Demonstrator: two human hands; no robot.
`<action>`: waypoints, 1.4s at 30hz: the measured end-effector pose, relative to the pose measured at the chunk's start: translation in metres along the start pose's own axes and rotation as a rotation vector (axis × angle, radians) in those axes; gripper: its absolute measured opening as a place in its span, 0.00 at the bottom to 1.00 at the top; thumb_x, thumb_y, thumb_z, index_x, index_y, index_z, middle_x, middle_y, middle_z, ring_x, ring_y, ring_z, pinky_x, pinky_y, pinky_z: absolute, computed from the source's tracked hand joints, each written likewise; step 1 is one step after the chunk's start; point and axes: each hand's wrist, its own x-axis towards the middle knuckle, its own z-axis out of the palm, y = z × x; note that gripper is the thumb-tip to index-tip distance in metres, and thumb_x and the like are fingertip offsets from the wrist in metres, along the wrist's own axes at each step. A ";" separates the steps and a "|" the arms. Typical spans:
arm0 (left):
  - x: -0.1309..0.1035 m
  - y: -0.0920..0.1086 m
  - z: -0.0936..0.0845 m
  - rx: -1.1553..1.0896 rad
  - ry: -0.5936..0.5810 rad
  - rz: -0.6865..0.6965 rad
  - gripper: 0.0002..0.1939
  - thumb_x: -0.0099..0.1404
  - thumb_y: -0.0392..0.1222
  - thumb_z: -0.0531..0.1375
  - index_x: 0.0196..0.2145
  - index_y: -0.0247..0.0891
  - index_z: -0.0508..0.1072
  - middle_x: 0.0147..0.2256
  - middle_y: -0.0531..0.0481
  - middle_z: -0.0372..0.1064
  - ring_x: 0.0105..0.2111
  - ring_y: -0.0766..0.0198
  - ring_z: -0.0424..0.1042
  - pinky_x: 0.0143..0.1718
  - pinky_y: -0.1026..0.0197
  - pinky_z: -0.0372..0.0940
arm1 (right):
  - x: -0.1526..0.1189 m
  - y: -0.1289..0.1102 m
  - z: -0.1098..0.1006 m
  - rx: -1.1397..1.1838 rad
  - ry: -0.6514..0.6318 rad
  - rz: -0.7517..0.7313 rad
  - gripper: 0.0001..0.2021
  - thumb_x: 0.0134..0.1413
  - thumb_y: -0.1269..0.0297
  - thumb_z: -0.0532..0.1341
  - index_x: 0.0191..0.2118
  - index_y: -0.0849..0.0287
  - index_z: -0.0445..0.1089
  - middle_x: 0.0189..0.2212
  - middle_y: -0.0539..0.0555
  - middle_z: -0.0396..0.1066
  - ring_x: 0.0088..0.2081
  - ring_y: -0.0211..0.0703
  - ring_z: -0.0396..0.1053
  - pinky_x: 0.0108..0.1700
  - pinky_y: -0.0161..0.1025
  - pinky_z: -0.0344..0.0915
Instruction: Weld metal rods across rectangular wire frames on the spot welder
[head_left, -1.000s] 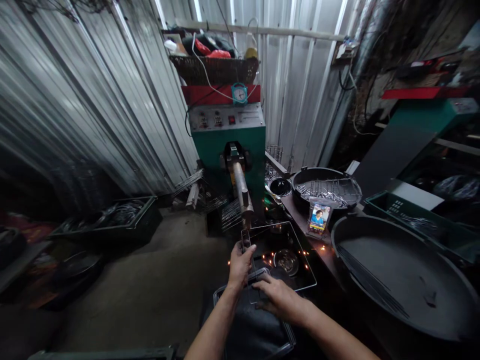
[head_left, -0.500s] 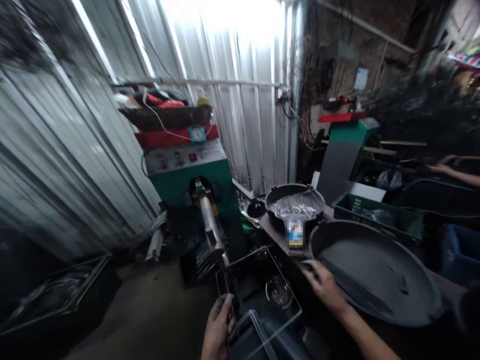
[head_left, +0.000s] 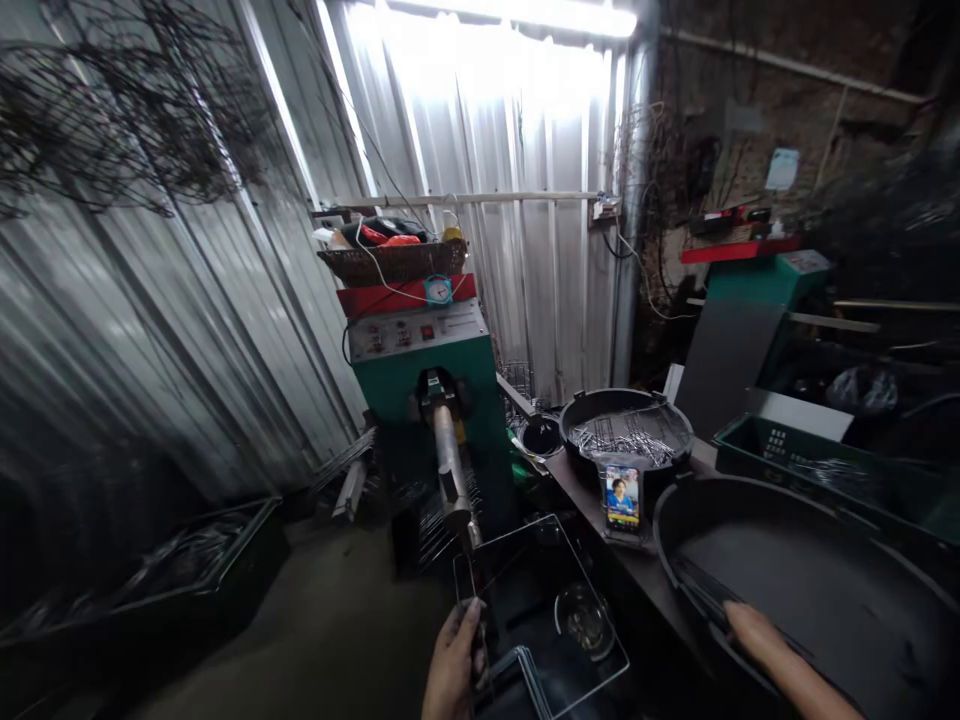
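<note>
My left hand (head_left: 456,655) is closed around the left side of a rectangular wire frame (head_left: 592,572). The frame's upper left corner lies by the tip of a metal arm (head_left: 451,470) sticking out of a green machine (head_left: 420,365). My right hand (head_left: 757,635) reaches over the rim of a big black round pan (head_left: 795,540), its fingers closed on thin dark rods (head_left: 705,585) lying along the pan's left side. Its fingertips are partly hidden. Several bent wires (head_left: 529,675) lie below the frame, near a clear round dish (head_left: 583,620).
A phone (head_left: 622,500) leans upright before a smaller black pan (head_left: 592,400) of wire pieces. A green crate (head_left: 787,455) stands behind the big pan. A bin (head_left: 247,520) of metal parts sits on the floor at left. A second machine (head_left: 750,320) stands at back right.
My right hand has moved right and down, from the pan's left rim onto the rods inside. My left hand still holds the wire frame. The view has shifted, and a co-worker's arms have left it.
</note>
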 end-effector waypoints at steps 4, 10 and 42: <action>-0.004 0.000 -0.005 0.034 -0.013 0.011 0.19 0.46 0.55 0.60 0.29 0.37 0.63 0.16 0.61 0.54 0.12 0.79 0.51 0.12 0.74 0.45 | -0.005 -0.009 -0.017 -0.014 -0.138 0.065 0.10 0.40 0.76 0.52 0.17 0.60 0.66 0.24 0.59 0.70 0.32 0.50 0.69 0.32 0.38 0.58; -0.004 0.003 -0.006 0.075 0.036 -0.030 0.19 0.44 0.53 0.62 0.29 0.37 0.64 0.17 0.60 0.57 0.13 0.78 0.53 0.13 0.73 0.48 | -0.015 0.007 -0.015 0.158 -0.115 0.132 0.05 0.37 0.76 0.58 0.24 0.62 0.69 0.31 0.59 0.71 0.38 0.48 0.67 0.39 0.36 0.57; -0.035 0.029 -0.078 0.025 0.099 0.014 0.18 0.44 0.51 0.63 0.31 0.39 0.66 0.16 0.61 0.57 0.09 0.81 0.47 0.09 0.75 0.46 | -0.079 -0.226 0.023 1.992 -0.418 0.399 0.04 0.40 0.72 0.57 0.28 0.64 0.63 0.19 0.48 0.58 0.17 0.29 0.55 0.14 0.25 0.44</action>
